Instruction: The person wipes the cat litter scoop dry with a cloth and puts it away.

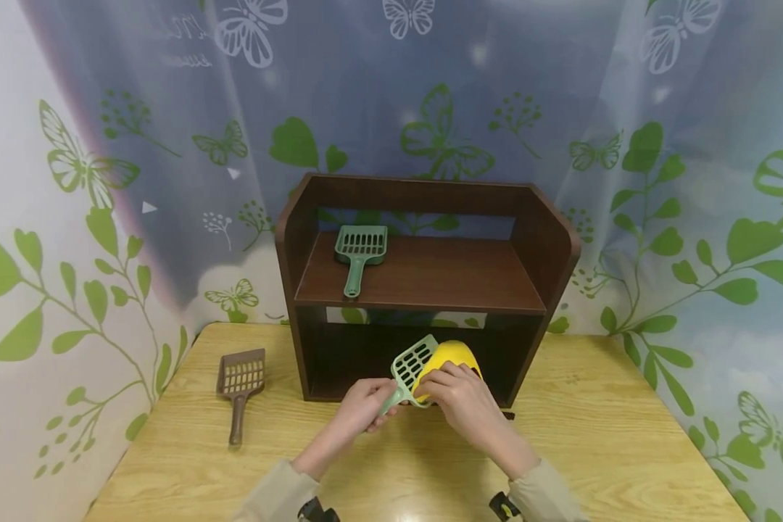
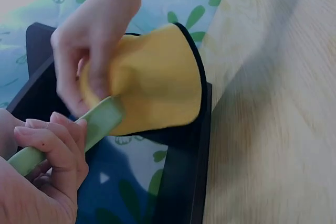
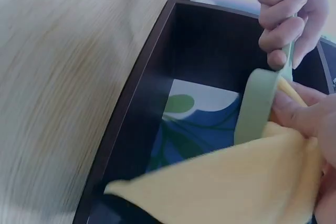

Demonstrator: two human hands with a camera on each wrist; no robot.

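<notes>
My left hand [image 1: 367,407] grips the handle of a light green slotted litter scoop [image 1: 412,362], its head tilted up in front of the shelf's lower compartment. In the left wrist view the curled fingers [image 2: 55,140] wrap the green handle [image 2: 102,119]. My right hand [image 1: 460,397] pinches a yellow cloth [image 1: 455,354] with dark edging against the right side of the scoop's head. The cloth covers part of the slots. In the right wrist view, the cloth [image 3: 226,182] hangs loose below the thumb, beside the scoop's side wall [image 3: 255,106].
A dark brown two-tier shelf [image 1: 417,308] stands at the back of the wooden table [image 1: 594,420]. On its upper tier lies a darker green scoop [image 1: 362,250]. A brown scoop [image 1: 240,377] lies on the table to the left. A patterned curtain [image 1: 391,87] hangs behind.
</notes>
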